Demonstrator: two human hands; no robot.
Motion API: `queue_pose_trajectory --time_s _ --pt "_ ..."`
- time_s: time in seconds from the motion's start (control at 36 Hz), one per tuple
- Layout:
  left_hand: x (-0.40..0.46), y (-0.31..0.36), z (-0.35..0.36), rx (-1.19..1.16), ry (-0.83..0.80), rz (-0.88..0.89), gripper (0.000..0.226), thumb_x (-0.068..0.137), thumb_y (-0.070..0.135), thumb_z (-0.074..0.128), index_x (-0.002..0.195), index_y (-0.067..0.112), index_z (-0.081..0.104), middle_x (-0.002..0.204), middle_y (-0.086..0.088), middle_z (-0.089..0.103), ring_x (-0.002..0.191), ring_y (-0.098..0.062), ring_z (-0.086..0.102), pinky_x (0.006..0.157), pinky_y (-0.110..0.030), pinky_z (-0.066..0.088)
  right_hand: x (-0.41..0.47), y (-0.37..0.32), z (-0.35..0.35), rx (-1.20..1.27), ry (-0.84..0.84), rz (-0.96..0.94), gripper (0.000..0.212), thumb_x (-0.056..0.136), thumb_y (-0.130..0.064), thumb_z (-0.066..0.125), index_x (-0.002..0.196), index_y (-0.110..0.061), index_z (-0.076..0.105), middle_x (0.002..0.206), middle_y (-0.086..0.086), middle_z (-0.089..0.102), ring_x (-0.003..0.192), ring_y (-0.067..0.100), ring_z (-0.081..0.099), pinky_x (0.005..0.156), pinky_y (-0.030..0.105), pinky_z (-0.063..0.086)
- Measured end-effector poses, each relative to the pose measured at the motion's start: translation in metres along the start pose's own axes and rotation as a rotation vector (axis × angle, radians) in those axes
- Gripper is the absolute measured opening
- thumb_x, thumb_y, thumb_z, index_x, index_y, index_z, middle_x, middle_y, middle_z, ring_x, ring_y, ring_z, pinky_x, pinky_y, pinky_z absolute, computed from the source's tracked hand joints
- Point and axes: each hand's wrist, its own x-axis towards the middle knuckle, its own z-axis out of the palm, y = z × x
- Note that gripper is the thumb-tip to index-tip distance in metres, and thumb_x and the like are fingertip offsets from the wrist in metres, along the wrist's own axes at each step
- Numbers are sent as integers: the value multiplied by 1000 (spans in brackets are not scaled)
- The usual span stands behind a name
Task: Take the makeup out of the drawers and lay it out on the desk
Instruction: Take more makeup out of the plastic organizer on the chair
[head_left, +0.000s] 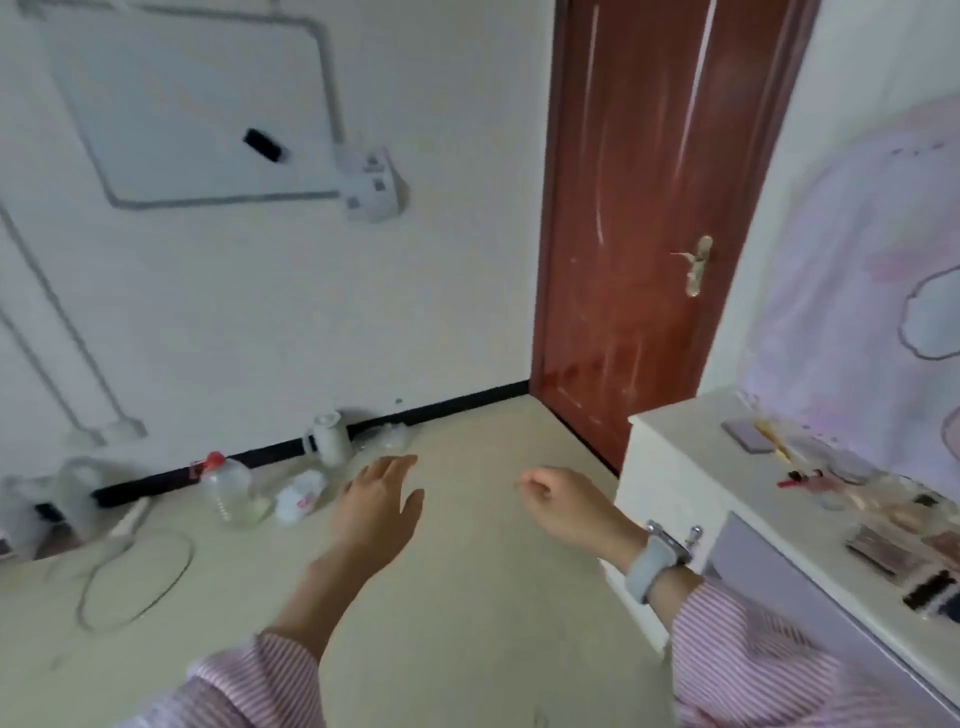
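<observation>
A white desk (691, 447) with lilac drawer fronts stands at the right edge of the head view. Makeup lies on its top: a red lipstick (800, 477), several palettes (883, 545), a dark comb-like item (930, 597) and small jars, all blurred. A drawer front (769, 577) with a metal knob (693, 535) sits below the top. My left hand (379, 509) hangs over the floor with fingers straight and holds nothing. My right hand (566, 506), with a grey watch on its wrist, hovers left of the desk with loosely curled fingers, empty.
A red-brown door (654, 208) stands closed behind the desk. Along the wall on the floor are a clear bottle with a red cap (231, 493), a white jug (330, 439), a crumpled white bag (301, 499) and a cable loop (135, 577). A pink patterned cloth (857, 291) hangs above the desk.
</observation>
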Motion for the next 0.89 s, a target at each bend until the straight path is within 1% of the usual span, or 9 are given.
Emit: queue_pose_trajectory --time_s 0.08,0.19,0.25,0.31,0.47,0.53,0.58,0.75,0.89 --pt "-47 -76 -57 54 87 -181 43 94 29 47 136 19 43 138 -1 47 126 -22 42 101 -34 33 7 -84 57 5 -131 -166 21 96 -26 44 91 -23 64 98 -5 63 93 14 59 77 21 41" --pt "-125 -169 -126 91 219 -400 43 94 30 48 136 19 43 140 0 45 128 -21 40 102 -36 32 0 -195 139 -41 -291 -381 30 97 -29 40 75 -18 57 75 1 58 72 21 53 61 28 37" --pt "-171 -213 -159 118 281 -493 42 94 29 48 135 18 45 138 -1 47 125 -22 43 101 -36 32 -7 -250 185 -66 -372 -471 33 97 -30 39 92 -7 62 84 8 63 77 23 56 63 29 39" --pt "-222 -255 -190 156 334 -594 41 95 30 47 135 19 45 136 -1 49 125 -21 43 99 -35 32 -19 -305 233 -69 -434 -565 33 97 -30 40 103 -6 62 94 9 66 82 21 59 70 28 44" --pt "-374 -370 -277 261 416 -896 39 95 33 43 133 21 47 134 0 49 124 -21 42 98 -35 33 -79 -461 374 -3 -610 -806 27 96 -25 44 114 -15 62 110 3 66 100 17 60 85 25 44" --pt "-420 -403 -303 282 443 -992 34 94 28 42 126 20 52 129 0 51 120 -23 44 93 -34 34 -103 -506 420 31 -668 -866 26 96 -24 45 114 -15 62 107 1 66 98 15 59 83 23 44" --pt "-463 -432 -328 290 478 -1078 29 94 24 42 118 16 55 122 -1 53 117 -25 45 87 -32 32 -126 -547 464 67 -723 -904 26 96 -22 45 114 -14 62 106 1 66 97 14 59 78 19 41" --pt "-552 -508 -378 270 601 -1239 38 95 26 46 132 21 49 135 0 48 126 -21 40 102 -35 30 -182 -642 571 52 -906 -1024 26 96 -23 43 114 -16 61 97 -1 64 88 12 57 69 16 38" --pt "-594 -586 -386 264 675 -1333 38 93 25 51 130 15 52 132 -4 52 124 -23 44 99 -37 35 -195 -707 657 -7 -979 -1114 28 97 -22 42 116 -14 60 106 4 66 94 15 58 76 20 41"
